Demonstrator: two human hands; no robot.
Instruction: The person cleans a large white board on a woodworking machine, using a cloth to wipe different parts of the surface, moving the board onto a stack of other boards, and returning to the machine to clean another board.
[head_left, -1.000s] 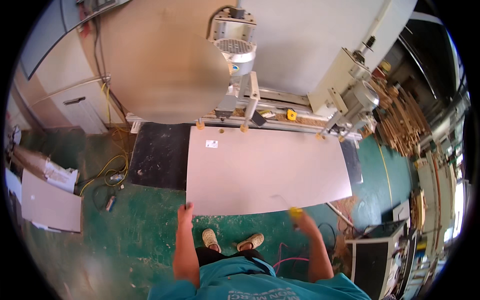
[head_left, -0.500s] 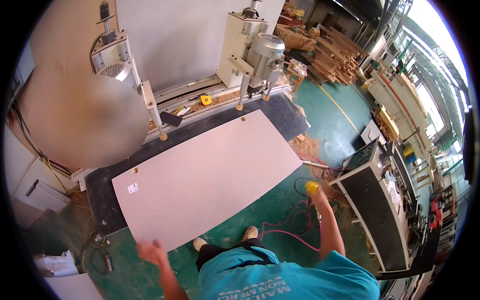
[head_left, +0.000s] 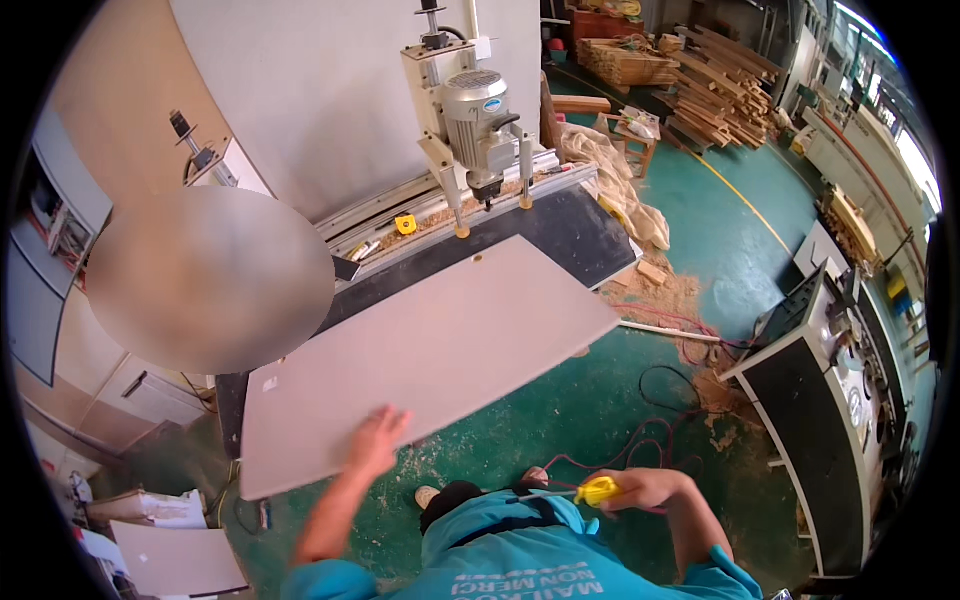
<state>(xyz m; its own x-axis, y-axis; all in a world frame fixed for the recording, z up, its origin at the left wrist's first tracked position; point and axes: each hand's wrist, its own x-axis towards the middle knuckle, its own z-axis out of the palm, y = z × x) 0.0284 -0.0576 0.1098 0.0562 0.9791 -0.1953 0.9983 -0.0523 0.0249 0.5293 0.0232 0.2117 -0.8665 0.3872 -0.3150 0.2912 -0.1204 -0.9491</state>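
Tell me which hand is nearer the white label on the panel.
Left. The left hand is at the near edge of the panel, right of the label. The right hand is much farther right, off the panel, holding a yellow tool.

head fisheye — left of pair | faces down | torso nearest — pale board beyond

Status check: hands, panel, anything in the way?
Left hand open, near edge of pale panel. Right hand gripping yellow tool. Panel overhanging black tabletop. Motor unit stands beyond far edge, not blocking either hand.
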